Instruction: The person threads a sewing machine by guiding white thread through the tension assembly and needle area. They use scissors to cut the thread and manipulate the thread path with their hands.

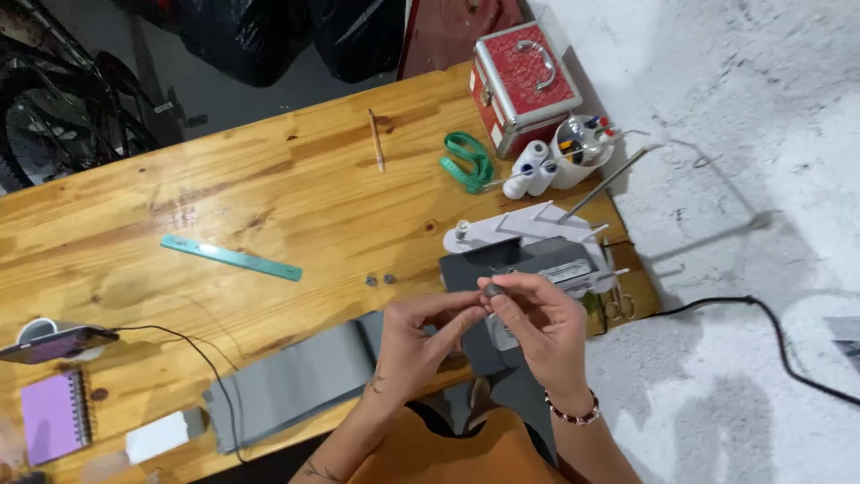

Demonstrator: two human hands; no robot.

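Note:
My left hand [417,339] and my right hand [537,323] meet above the near edge of the wooden table [269,197]. Between their fingertips they pinch a small dark round piece [494,289], perhaps a button. Grey fabric [296,376] lies under my hands and stretches left along the table edge. Just behind my hands stands a small white sewing machine [537,242], seen from above. Two small round buttons [380,280] rest on the wood to the left of the machine.
A teal ruler [231,257], a pencil [376,140] and a green tape measure [468,161] lie on the table. A red case [515,85], white thread spools [528,170] and a cup of tools [580,148] stand at the far right. A phone [54,343], purple notebook [54,417] and cable [761,314] are nearby.

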